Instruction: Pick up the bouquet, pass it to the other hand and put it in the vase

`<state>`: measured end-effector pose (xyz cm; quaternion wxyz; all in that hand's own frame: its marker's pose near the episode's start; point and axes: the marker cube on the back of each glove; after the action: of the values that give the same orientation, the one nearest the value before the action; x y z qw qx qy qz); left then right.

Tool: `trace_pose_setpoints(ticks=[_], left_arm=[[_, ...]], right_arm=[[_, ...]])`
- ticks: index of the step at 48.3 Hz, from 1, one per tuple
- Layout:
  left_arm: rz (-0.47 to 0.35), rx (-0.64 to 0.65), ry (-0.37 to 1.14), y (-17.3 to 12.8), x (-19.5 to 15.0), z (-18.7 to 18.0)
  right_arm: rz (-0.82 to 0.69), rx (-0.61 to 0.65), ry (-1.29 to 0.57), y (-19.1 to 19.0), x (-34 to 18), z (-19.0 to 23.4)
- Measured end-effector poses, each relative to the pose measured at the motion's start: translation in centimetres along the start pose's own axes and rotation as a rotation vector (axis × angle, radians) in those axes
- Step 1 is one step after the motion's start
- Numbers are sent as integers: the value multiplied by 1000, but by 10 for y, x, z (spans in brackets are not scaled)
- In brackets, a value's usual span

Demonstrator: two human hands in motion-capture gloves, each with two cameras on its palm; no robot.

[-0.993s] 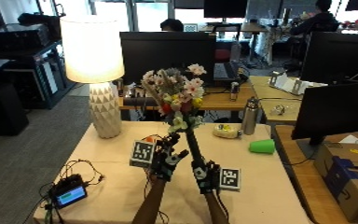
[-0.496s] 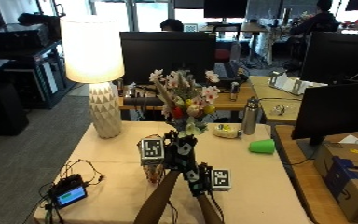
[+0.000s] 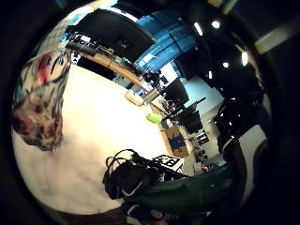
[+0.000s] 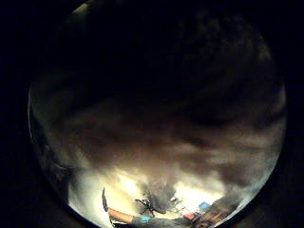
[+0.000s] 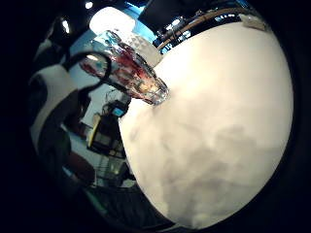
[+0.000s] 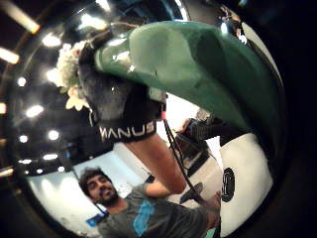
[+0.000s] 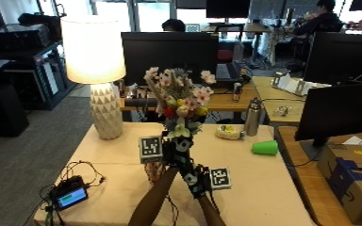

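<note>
The bouquet (image 7: 180, 101) of white, pink, red and yellow flowers stands upright over the table's middle. My left hand (image 7: 177, 147) grips its stem just under the blooms. My right hand (image 7: 195, 178) is curled round the green stem (image 6: 198, 59) lower down, close to my palm. The right thumb side view shows the left hand (image 6: 119, 104) wrapped round that stem. The patterned glass vase (image 5: 133, 73) stands on the table (image 7: 262, 188) near both hands. It also shows as the vase (image 3: 37, 103) beside the left palm, and is mostly hidden behind my left forearm in the outside view.
A lit lamp (image 7: 96, 61) stands at the table's back left. A small screen with cables (image 7: 71, 195) lies front left. A green cup (image 7: 266, 147), a metal bottle (image 7: 252, 117) and a pale yellow object (image 7: 229, 133) sit back right. Cardboard boxes (image 7: 350, 179) lie beyond the right edge.
The bouquet has gone from leaning to upright. My left hand has slid higher on the stem, and my right hand now sits below it.
</note>
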<state>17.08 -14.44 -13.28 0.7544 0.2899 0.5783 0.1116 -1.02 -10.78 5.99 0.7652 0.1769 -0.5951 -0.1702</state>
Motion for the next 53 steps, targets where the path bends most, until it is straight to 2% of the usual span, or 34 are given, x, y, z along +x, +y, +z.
trace_pose_setpoints(ticks=[4, 10, 14, 17, 23, 28, 31, 37, 40, 42, 45, 50, 53], left_arm=[[-48, 36, -56, -17, 15, -24], [-7, 112, -52, -47, 63, -64], [22, 166, -45, -64, 95, -92], [41, 205, -58, -75, 113, -111], [140, 268, -122, -102, 117, -147], [148, 303, -111, -122, 108, -169], [96, 316, -117, -130, 96, -178], [-38, 280, -80, -139, 54, -182], [-118, 235, -24, -142, 24, -178], [-204, 203, 16, -141, 4, -174], [-307, 167, 54, -138, -21, -170], [-424, 130, 64, -131, -74, -166], [-474, 102, 48, -123, -95, -164]], right_arm=[[17, -44, 22, 3, -5, -11], [63, -12, 86, 9, 6, -32], [71, 26, 31, 11, 4, -41], [98, 46, 68, 13, 10, -49], [129, 78, 34, 15, 8, -55], [126, 80, 83, 16, 15, -60], [79, 79, 56, 14, 14, -60], [142, 84, 99, 15, 18, -62], [59, 70, 80, 12, 19, -60], [1, 60, 80, 10, 19, -60], [55, 62, 92, 13, 16, -61], [20, 64, -24, 11, 5, -59], [15, 69, 25, 11, 7, -62]])
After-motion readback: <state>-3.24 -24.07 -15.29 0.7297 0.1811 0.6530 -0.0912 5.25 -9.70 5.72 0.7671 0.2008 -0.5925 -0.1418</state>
